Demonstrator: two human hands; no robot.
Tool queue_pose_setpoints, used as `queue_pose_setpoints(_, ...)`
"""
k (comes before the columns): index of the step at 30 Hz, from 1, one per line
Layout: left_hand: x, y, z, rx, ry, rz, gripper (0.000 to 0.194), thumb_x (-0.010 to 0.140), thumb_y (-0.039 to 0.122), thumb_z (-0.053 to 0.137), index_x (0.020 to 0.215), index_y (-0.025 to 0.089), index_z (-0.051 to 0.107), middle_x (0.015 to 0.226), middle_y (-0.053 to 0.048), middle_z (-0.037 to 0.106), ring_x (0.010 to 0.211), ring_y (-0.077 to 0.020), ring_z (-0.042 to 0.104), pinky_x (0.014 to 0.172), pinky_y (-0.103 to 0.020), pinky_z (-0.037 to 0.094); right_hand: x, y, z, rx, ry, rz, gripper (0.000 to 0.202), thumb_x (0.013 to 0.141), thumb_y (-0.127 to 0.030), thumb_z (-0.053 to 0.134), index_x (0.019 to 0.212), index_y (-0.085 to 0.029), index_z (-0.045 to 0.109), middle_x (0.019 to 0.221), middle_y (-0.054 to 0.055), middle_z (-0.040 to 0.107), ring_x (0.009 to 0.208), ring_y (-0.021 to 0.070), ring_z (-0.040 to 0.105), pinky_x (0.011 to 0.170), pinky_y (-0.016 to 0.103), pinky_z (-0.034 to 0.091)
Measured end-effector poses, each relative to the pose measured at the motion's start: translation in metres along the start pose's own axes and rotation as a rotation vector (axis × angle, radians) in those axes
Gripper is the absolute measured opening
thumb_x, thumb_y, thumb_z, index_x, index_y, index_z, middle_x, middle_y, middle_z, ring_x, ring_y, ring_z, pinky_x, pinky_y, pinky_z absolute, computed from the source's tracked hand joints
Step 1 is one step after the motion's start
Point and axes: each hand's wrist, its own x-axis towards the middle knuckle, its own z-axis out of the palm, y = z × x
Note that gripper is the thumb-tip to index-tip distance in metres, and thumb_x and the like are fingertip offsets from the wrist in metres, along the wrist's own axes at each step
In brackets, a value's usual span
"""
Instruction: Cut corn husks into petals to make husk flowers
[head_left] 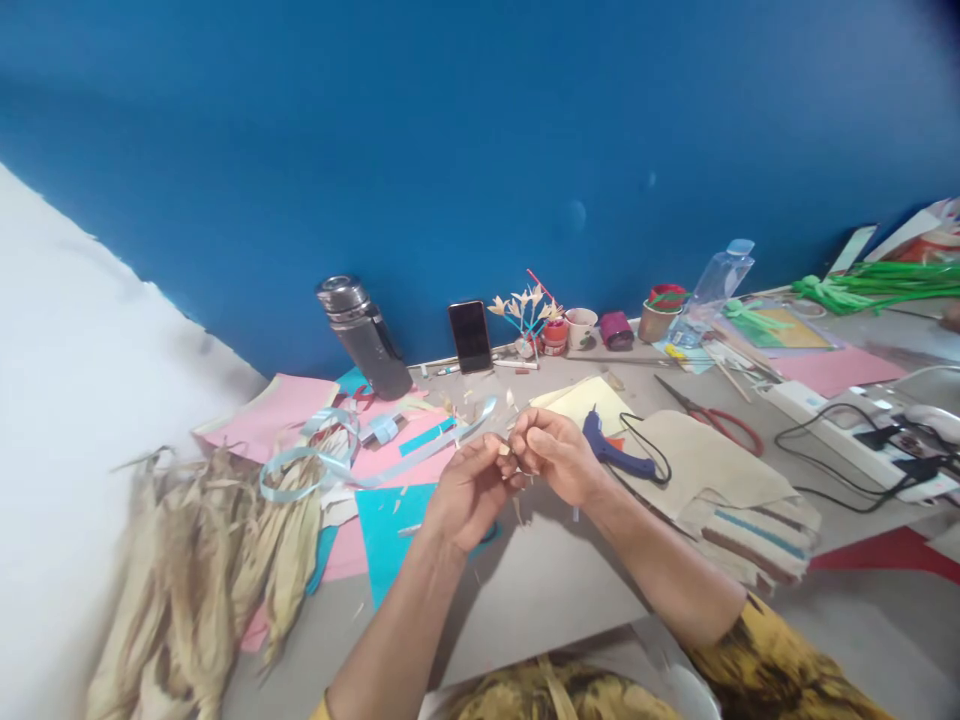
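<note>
Both hands meet over the middle of the grey table (555,590). My left hand (469,490) has its fingertips closed on a small pale piece of husk (505,450). Touching it from the right, my right hand (556,450) is pinched too; what lies between its fingers is too small to make out. Thin husk scraps hang or lie just below the fingers. A blue glue gun (619,450) rests to the right of my right hand, beside yellow paper (592,400). Blue paper (390,505) lies under and left of my left hand.
Dried husks (195,580) are heaped at the left. Along the wall stand a flask (367,340), a phone (471,335), husk flowers (525,305) and a plastic bottle (712,290). Scissors (712,415), cloth (712,470) and a power strip (847,430) with cables lie right.
</note>
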Motion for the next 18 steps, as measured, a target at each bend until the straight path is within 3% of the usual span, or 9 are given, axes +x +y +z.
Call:
queue_pose_setpoints(3, 0.001, -0.003, -0.001, 0.054, 0.086, 0.080, 0.029, 0.068, 0.029, 0.085, 0.066, 0.014, 0.060, 0.063, 0.002, 0.054, 0.060, -0.0084, 0.049, 0.060, -0.022, 0.043, -0.001, 0.002, 0.005, -0.043, 0.034, -0.026, 0.039, 0.067, -0.038, 0.088, 0.086, -0.018, 0.060, 0.075, -0.001, 0.066, 0.058, 0.0115, 0.063, 0.052, 0.022, 0.048)
queue_pose_setpoints(6, 0.001, -0.006, -0.004, 0.129, 0.138, 0.138, 0.029, 0.069, 0.032, 0.085, 0.067, 0.014, 0.061, 0.065, 0.001, 0.057, 0.060, -0.0080, 0.050, 0.059, -0.020, 0.042, -0.002, 0.006, 0.009, -0.084, 0.101, -0.033, 0.033, 0.069, -0.029, 0.087, 0.082, -0.018, 0.060, 0.071, -0.003, 0.065, 0.057, 0.0107, 0.063, 0.055, 0.022, 0.050)
queue_pose_setpoints(14, -0.003, -0.002, -0.007, 0.134, 0.024, 0.008, 0.030, 0.071, 0.033, 0.083, 0.065, 0.013, 0.061, 0.061, 0.001, 0.053, 0.059, -0.0088, 0.049, 0.062, -0.024, 0.045, -0.001, 0.006, -0.004, -0.045, 0.002, 0.070, 0.029, 0.067, -0.028, 0.088, 0.077, -0.017, 0.063, 0.061, -0.002, 0.065, 0.050, 0.0107, 0.059, 0.048, 0.021, 0.046)
queue_pose_setpoints(18, -0.003, -0.002, -0.007, 0.073, 0.061, 0.013, 0.030, 0.068, 0.032, 0.085, 0.066, 0.013, 0.062, 0.064, 0.001, 0.052, 0.060, -0.0088, 0.049, 0.061, -0.024, 0.045, 0.000, 0.003, -0.001, 0.019, -0.027, 0.064, 0.033, 0.069, -0.038, 0.087, 0.080, -0.017, 0.063, 0.067, -0.001, 0.066, 0.055, 0.0115, 0.061, 0.051, 0.022, 0.047)
